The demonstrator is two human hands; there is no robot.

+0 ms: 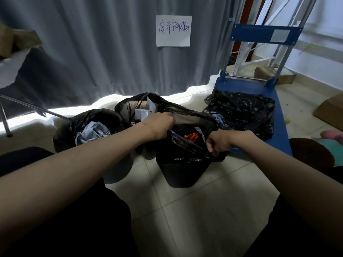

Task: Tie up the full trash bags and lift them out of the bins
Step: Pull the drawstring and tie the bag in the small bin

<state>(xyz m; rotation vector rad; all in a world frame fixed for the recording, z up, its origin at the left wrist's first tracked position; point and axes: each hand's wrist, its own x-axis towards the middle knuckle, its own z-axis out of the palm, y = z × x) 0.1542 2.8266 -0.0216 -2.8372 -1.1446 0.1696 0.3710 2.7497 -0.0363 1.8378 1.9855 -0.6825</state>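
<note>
Three bins lined with black trash bags stand on the tiled floor before me. The near black bin (182,172) holds a bag (193,119) with orange scraps inside. My left hand (159,125) grips that bag's rim on the left and far side. My right hand (220,142) is closed on the rim at the right, pulling it taut. A second bin (81,127) at the left shows crumpled grey-blue paper. The third bin's bag (128,106) behind holds white packaging.
A blue hand trolley (278,112) stands at the right with a filled black bag (241,110) on its deck. A grey curtain with a paper sign (173,30) hangs behind. A cardboard box (330,110) lies far right, a metal leg (5,125) far left.
</note>
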